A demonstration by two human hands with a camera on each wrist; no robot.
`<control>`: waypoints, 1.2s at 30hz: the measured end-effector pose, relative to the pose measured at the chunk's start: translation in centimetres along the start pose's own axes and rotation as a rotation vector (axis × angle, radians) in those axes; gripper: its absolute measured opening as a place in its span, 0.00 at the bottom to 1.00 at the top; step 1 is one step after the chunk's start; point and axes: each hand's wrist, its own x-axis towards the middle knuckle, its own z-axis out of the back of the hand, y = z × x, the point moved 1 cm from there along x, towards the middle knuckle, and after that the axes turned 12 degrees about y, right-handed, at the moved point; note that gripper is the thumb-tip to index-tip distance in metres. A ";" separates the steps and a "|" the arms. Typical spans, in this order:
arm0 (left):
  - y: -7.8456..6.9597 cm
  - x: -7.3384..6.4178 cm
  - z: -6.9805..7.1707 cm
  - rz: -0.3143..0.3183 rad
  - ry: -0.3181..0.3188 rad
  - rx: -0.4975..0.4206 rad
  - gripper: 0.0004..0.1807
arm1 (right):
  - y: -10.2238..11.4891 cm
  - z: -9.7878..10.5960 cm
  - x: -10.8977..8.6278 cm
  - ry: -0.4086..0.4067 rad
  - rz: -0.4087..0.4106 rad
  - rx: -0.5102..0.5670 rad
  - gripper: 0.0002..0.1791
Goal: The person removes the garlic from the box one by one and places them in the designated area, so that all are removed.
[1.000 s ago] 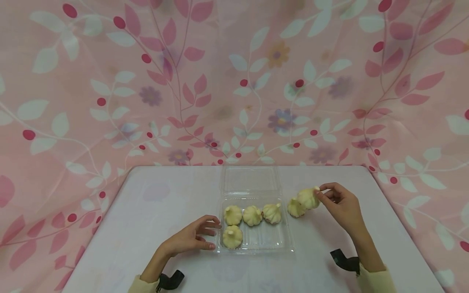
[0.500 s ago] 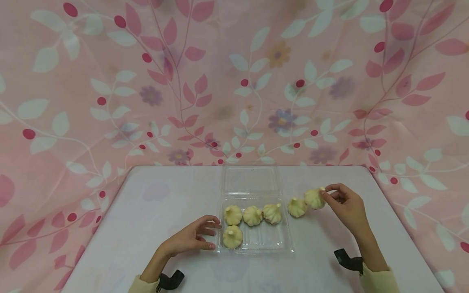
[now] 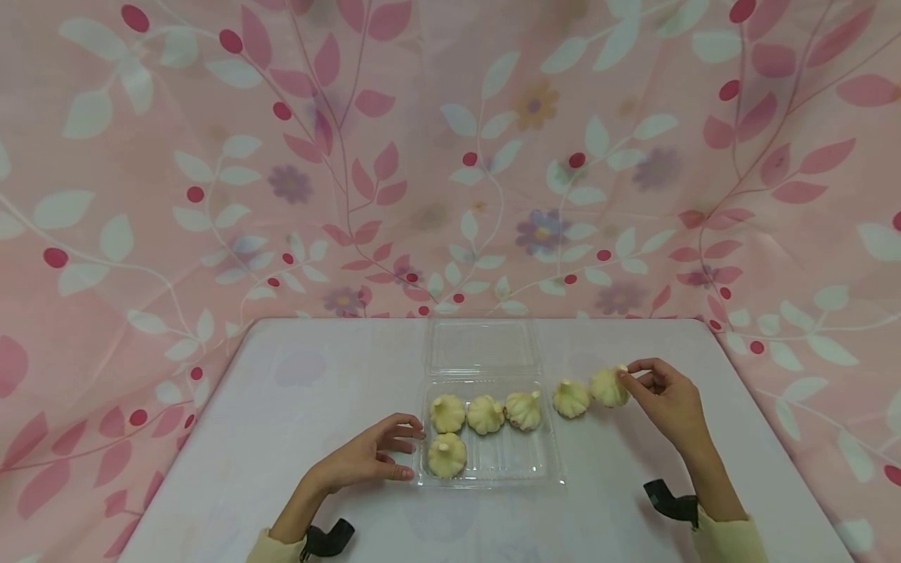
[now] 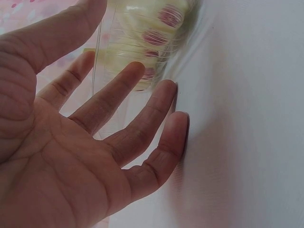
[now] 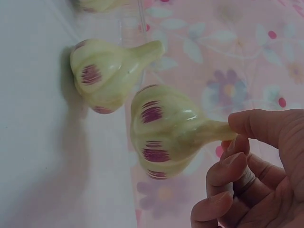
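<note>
My right hand (image 3: pixel 665 399) pinches a garlic bulb (image 5: pixel 164 130) by its stem, between thumb and fingers. In the right wrist view this pale bulb with purple streaks hangs off the table surface. Just left of it, a second garlic bulb (image 3: pixel 571 399) stands on the table outside the box. The clear plastic box (image 3: pixel 514 465) holds several garlic bulbs: three along its back row and one at the front left (image 3: pixel 446 456). Beside the box's left wall is my left hand (image 3: pixel 369 453), fingers spread and loosely bent, holding nothing; whether its fingertips touch the wall I cannot tell.
The box's clear lid (image 3: pixel 482 346) lies folded back toward the table's far edge. A white-covered table (image 3: pixel 296 391) carries everything, and a pink floral cloth (image 3: pixel 422 156) hangs behind it. Black wrist-worn pieces (image 3: pixel 329 538) stick out near both sleeves.
My right hand has moved right with the garlic bulb, away from the bulb standing on the table, then lowered slightly. The left hand and the box have stayed put.
</note>
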 end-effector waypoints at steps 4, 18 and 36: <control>0.0 0.0 0.0 0.000 0.003 -0.006 0.36 | -0.4 0.0 0.0 0.005 -0.015 -0.010 0.12; 0.0 -0.1 -0.1 0.005 -0.005 -0.002 0.36 | -1.5 -0.1 0.0 0.036 -0.049 -0.042 0.14; 0.1 0.0 0.1 -0.003 0.000 -0.002 0.36 | -2.3 -0.6 0.3 0.084 -0.108 -0.081 0.17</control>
